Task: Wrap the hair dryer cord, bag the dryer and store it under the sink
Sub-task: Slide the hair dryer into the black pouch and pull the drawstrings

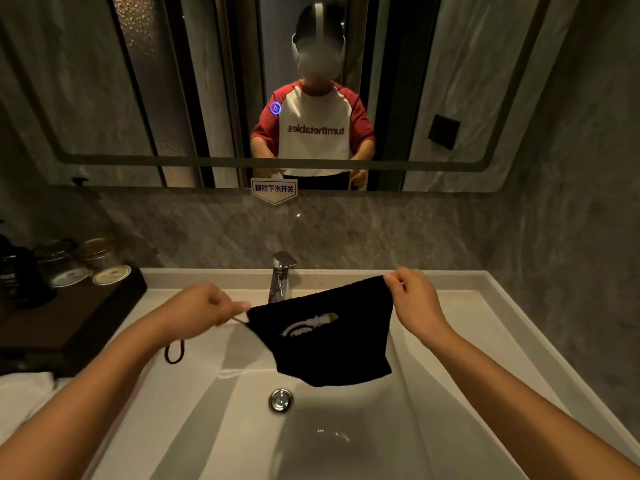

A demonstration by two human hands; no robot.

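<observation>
A black drawstring fabric bag (332, 344) with a white logo hangs at the frame's centre, over the white sink basin (346, 445), stretched between both hands, probably to draw its mouth. Left hand (204, 306) fingers pinch the cord and left corner; right hand (415, 299) fingers pinch the right corner. No dryer shows.

We note a chrome faucet (282, 275) at the back rim, centred behind the basin. A round chrome drain stopper (281, 400) sits in the basin floor. On the left counter a dark wooden tray (79, 323) carries lidded glass jars (100, 259). Above, a wall mirror (104, 98) bears a small white label with Chinese characters (274, 190) at its lower edge. Grey marble-pattern wall (381, 230) behind.
</observation>
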